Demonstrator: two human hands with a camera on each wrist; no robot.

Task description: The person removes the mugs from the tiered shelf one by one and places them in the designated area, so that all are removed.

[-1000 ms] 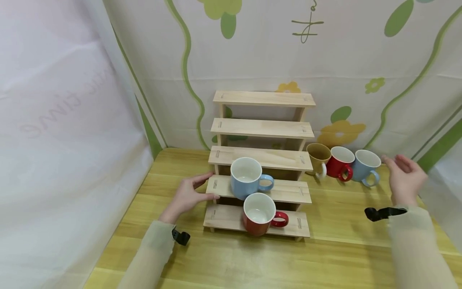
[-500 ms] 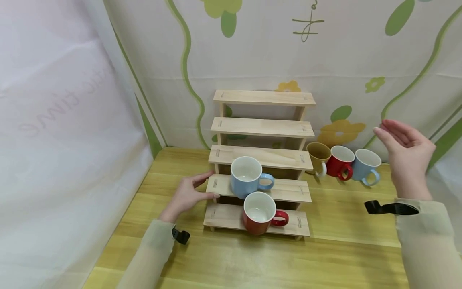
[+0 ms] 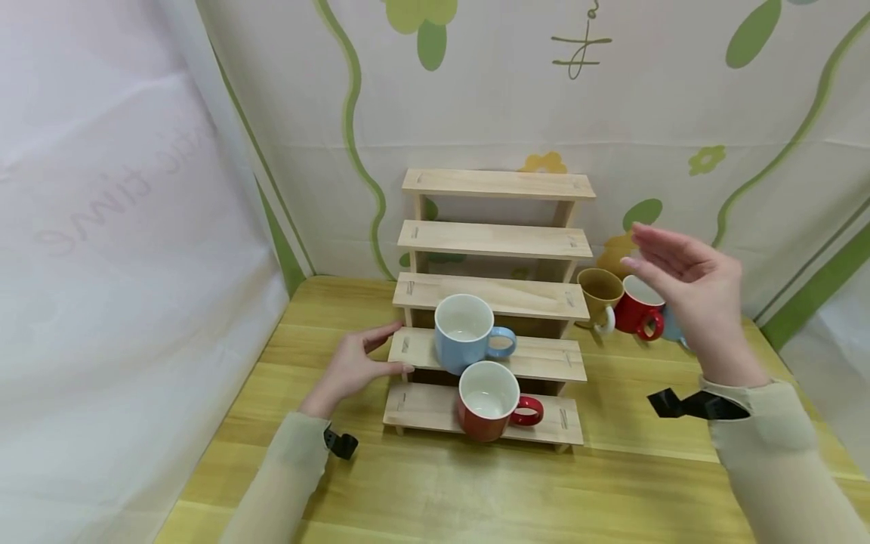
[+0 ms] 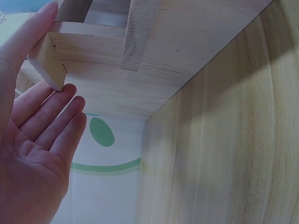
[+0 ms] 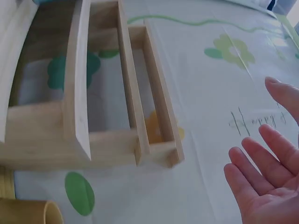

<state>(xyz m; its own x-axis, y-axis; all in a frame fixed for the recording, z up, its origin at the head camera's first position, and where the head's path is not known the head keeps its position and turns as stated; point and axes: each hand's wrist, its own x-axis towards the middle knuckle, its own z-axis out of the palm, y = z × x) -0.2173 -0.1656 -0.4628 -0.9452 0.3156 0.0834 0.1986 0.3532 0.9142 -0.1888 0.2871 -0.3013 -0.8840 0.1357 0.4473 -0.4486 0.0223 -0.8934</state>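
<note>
My left hand [image 3: 348,372] holds the left end of a stepped wooden display shelf [image 3: 491,296], at the second step from the bottom. In the left wrist view, the thumb and fingertips of the left hand [image 4: 42,135] lie on opposite sides of that step's board. A light blue mug [image 3: 457,347] stands on this step, and a red mug [image 3: 476,425] on the lowest one; both handles point right. My right hand [image 3: 693,291] is raised with nothing in it, fingers extended and thumb apart, partly hiding a second blue mug [image 3: 671,326] behind it.
To the right of the shelf, a mustard mug [image 3: 596,302] and another red mug [image 3: 635,311] stand in a row with the second blue mug on the wooden table [image 3: 435,499]. A printed white cloth [image 3: 489,91] hangs behind, another at the left.
Over the last second my right hand rises from beside the right-hand blue mug, then swings left across in front of it. My left hand, the shelf and the mugs stay put.
</note>
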